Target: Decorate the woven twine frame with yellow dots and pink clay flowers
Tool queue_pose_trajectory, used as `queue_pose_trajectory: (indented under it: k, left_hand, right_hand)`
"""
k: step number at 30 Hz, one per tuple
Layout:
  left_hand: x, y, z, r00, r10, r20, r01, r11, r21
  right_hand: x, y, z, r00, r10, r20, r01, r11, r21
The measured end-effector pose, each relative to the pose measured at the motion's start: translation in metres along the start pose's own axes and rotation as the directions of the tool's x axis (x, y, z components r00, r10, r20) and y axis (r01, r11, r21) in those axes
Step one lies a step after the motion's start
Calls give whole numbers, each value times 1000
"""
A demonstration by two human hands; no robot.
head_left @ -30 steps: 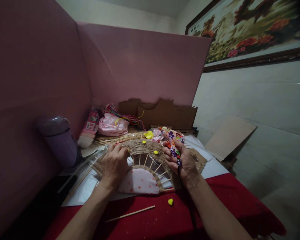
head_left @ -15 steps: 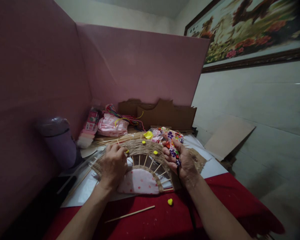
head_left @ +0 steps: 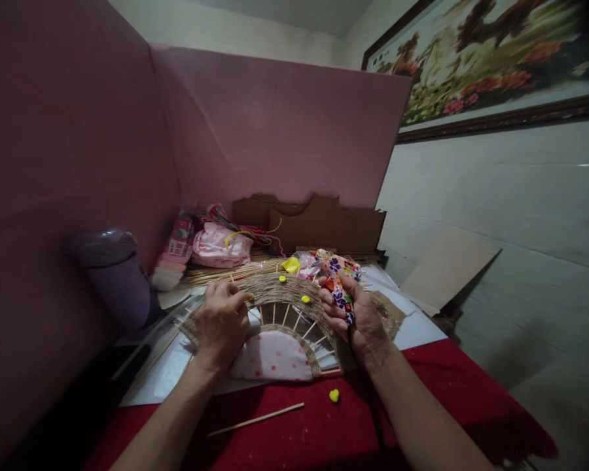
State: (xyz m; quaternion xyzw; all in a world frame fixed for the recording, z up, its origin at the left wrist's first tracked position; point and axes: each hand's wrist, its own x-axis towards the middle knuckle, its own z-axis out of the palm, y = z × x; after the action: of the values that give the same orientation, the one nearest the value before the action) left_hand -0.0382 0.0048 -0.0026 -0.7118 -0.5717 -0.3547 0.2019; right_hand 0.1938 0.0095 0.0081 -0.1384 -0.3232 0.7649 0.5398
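Observation:
A fan-shaped craft piece (head_left: 279, 291) of woven twine, wooden spokes and a pink dotted cloth centre lies on white paper. My left hand (head_left: 220, 324) rests on its left side, fingers curled and pinching a small yellow bead at the twine band. My right hand (head_left: 358, 317) is closed around a glue gun (head_left: 341, 281) wrapped in flowered tape, its tip over the right side of the fan. Two yellow beads (head_left: 305, 299) sit on the twine arc.
A yellow heart bead (head_left: 334, 395) and a wooden stick (head_left: 255, 419) lie on the red cloth in front. Behind are a skewer bundle (head_left: 226, 271), pink cloth (head_left: 220, 245), cardboard pieces (head_left: 324, 226) and a purple bin (head_left: 115, 275). Pink boards wall the left and back.
My left hand's fingers shifted slightly right along the twine band with the small yellow bead. My right hand and the glue gun stayed put.

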Motion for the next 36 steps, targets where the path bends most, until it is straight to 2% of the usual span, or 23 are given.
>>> queue_pose_trajectory:
  k: [5, 11, 17, 22, 28, 33, 36]
  left_hand:
    - [1, 2, -2, 998, 23, 57, -25, 998, 49]
    - [1, 1, -3, 1000, -14, -2, 14, 1000, 19]
    - [1, 2, -3, 997, 32, 71, -34, 999, 35]
    - [1, 0, 0, 1000, 8, -25, -7, 999, 38]
    - [1, -2, 0, 990, -36, -137, 28, 998, -59]
    - [1, 3, -3, 979, 95, -178, -124, 979, -164]
    - [-4, 19, -4, 962, 242, -126, -267, 927, -264]
  right_hand:
    - [0, 0, 0, 1000, 0, -24, 0, 1000, -18]
    - [-1, 0, 2, 1000, -10, -19, 10, 1000, -13]
    - [0, 0, 2, 1000, -7, -7, 7, 1000, -11]
    - [1, 0, -1, 1000, -16, 9, 16, 1000, 3]
    - [-1, 0, 2, 1000, -22, -7, 22, 1000, -5]
    - [0, 1, 1, 999, -45, -21, 44, 998, -39]
    - [2, 1, -2, 998, -56, -24, 55, 997, -60]
